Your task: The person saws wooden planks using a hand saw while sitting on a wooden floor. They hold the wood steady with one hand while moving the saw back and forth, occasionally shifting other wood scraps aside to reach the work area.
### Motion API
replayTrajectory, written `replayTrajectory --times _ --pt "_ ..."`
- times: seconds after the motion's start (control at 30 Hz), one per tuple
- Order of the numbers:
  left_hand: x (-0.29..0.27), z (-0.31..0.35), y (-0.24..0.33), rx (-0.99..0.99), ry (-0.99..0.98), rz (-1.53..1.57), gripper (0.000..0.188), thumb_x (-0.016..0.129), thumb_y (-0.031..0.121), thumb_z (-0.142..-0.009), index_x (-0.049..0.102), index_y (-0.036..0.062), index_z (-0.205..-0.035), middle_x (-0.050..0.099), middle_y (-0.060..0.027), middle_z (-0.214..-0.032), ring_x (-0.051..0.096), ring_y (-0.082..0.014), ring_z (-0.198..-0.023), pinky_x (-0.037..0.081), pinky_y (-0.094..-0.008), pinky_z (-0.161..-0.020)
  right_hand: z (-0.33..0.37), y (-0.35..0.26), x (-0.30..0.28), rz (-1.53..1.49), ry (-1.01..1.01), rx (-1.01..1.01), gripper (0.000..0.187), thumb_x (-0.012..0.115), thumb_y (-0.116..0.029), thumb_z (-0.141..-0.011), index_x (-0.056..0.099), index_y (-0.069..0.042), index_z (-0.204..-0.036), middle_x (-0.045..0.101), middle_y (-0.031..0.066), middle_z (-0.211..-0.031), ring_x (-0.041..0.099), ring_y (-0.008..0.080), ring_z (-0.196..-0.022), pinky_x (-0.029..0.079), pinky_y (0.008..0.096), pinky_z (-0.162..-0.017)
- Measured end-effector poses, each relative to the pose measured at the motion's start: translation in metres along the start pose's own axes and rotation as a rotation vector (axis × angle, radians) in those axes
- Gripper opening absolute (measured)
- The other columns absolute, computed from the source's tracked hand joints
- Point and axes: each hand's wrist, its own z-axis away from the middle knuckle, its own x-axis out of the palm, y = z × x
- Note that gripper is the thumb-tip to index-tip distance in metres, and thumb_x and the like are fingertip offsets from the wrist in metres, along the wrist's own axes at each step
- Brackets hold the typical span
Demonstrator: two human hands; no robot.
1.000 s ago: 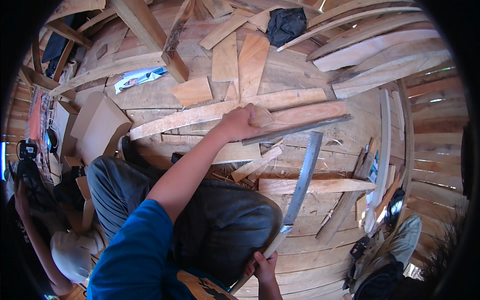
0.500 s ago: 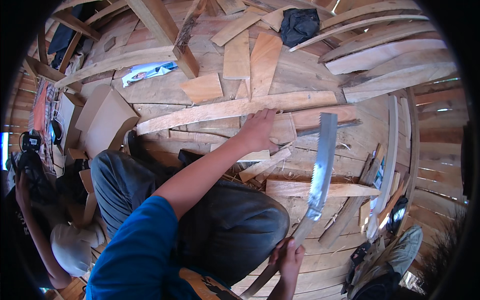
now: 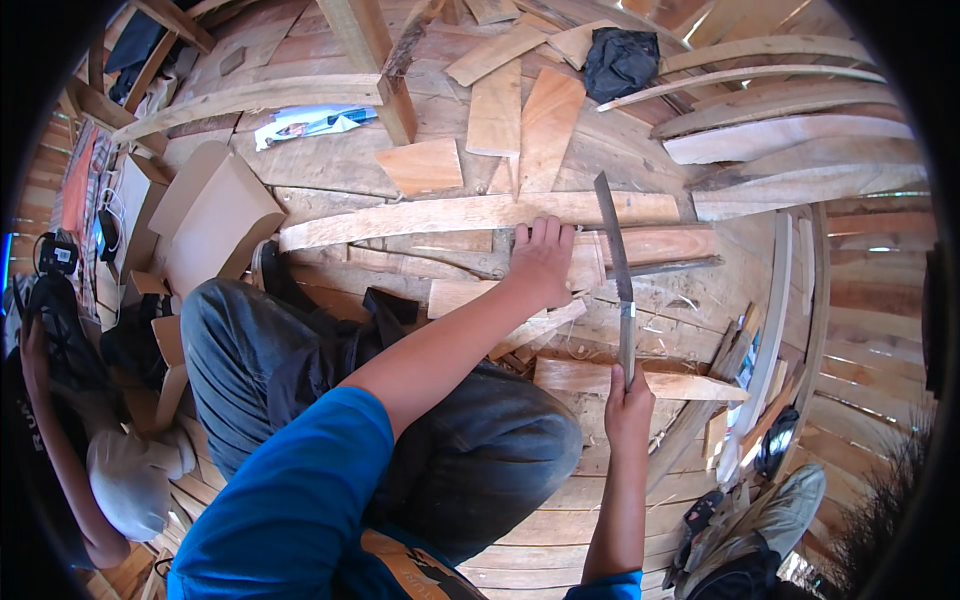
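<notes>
My left hand point(image 3: 543, 262) is closed over a short wooden board point(image 3: 588, 262), fingers on its far side and thumb near its close edge. My right hand point(image 3: 628, 400) grips the handle of a handsaw point(image 3: 617, 262), with the fingers wrapped round it. The narrow blade points away from me, just right of the short board, over a reddish plank point(image 3: 665, 243) and the long pale plank point(image 3: 400, 217) behind it. Whether the teeth touch wood I cannot tell.
Loose boards point(image 3: 495, 110) and a black plastic bag point(image 3: 620, 65) lie farther off. An open cardboard box point(image 3: 215, 215) stands left. One person point(image 3: 70, 450) sits at left; another's trouser leg point(image 3: 770, 520) shows lower right. A tapered plank point(image 3: 660, 382) lies near the saw hand.
My right hand has moved forward with the handsaw. Its blade has turned from broadside to nearly edge-on and now lies across the planks. My left hand stays on the short board.
</notes>
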Motion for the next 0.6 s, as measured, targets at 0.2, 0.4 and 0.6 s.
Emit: replayTrajectory --times 0.2,0.4,0.6 --pt "0.001 0.004 -0.002 0.023 0.079 0.014 0.081 0.081 0.039 -0.058 0.045 0.0025 -0.12 0.044 -0.0128 -0.115 0.039 -0.0266 -0.115 0.028 -0.041 -0.095 -0.006 0.007 0.006 -0.004 -0.03 0.005 0.025 0.053 -0.023 -0.098 0.059 0.0 -0.1 0.055 0.0239 -0.061 0.057 0.042 -0.056 0.042 0.0469 -0.051" --pt "0.002 0.003 -0.003 0.028 0.076 -0.009 0.076 0.08 0.037 -0.06 0.046 0.0005 -0.118 0.045 -0.0129 -0.114 0.04 -0.0264 -0.112 0.03 -0.0387 -0.094 -0.006 0.011 0.009 0.031 -0.038 -0.008 0.024 0.053 -0.023 -0.098 0.059 0.0 -0.099 0.055 0.0249 -0.062 0.057 0.0442 -0.058 0.042 0.0492 -0.052" --pt "0.005 0.003 -0.005 0.087 0.115 -0.068 0.073 0.077 0.033 -0.06 0.048 -0.0015 -0.117 0.046 -0.0132 -0.111 0.041 -0.027 -0.111 0.031 -0.038 -0.093 0.007 0.016 0.003 0.083 -0.075 0.009 0.024 0.054 -0.022 -0.097 0.059 0.001 -0.097 0.056 0.0258 -0.063 0.057 0.0456 -0.059 0.043 0.05 -0.053"
